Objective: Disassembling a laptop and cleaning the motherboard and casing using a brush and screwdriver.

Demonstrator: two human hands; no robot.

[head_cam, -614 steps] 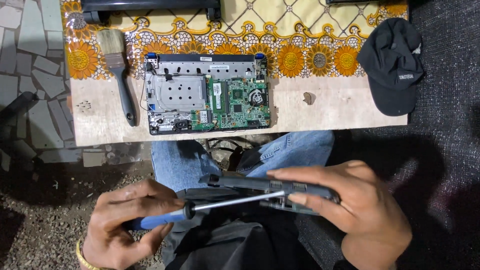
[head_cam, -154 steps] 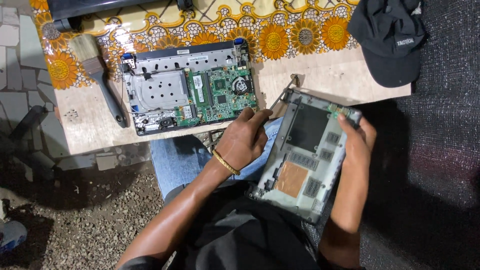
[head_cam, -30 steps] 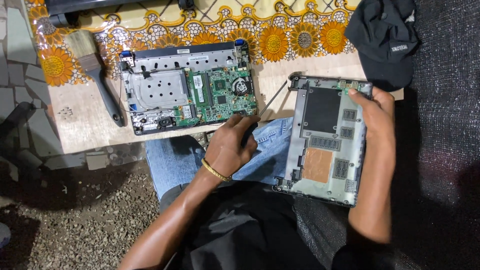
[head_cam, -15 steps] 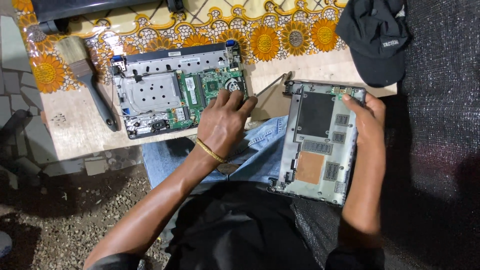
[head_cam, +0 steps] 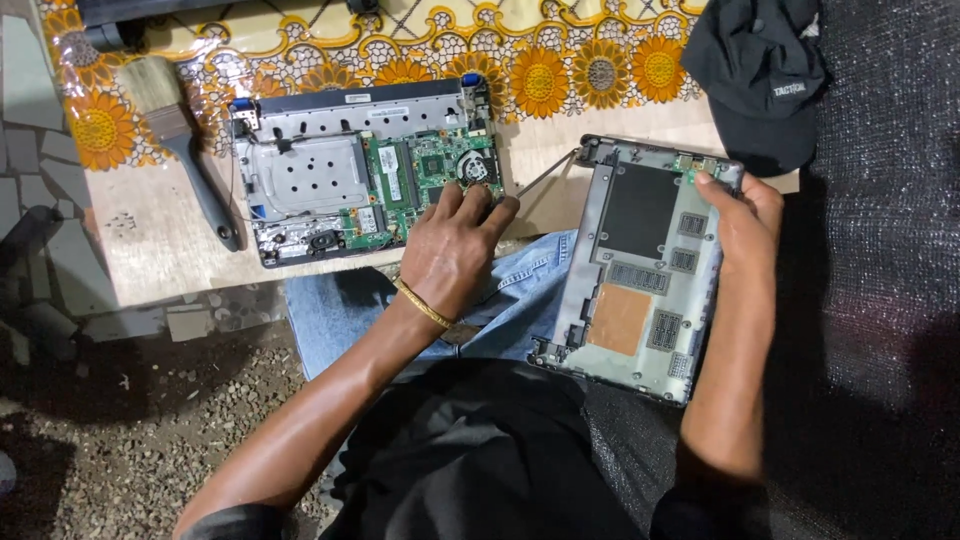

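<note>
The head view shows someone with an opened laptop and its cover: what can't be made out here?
- Screwdriver: only its shaft shows in the head view; the left hand hides the rest.
- Opened laptop: the left hand covers its lower right corner; the board's parts are too small to identify.
- Bottom cover: the right hand hides its upper right edge.
- Dark object at the table's far edge: cut off by the top of the picture.

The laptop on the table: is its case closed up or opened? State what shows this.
Opened. The laptop lies with its green circuit board and metal drive plate exposed; the left hand touches the board, and the right hand holds the detached bottom cover.
</note>
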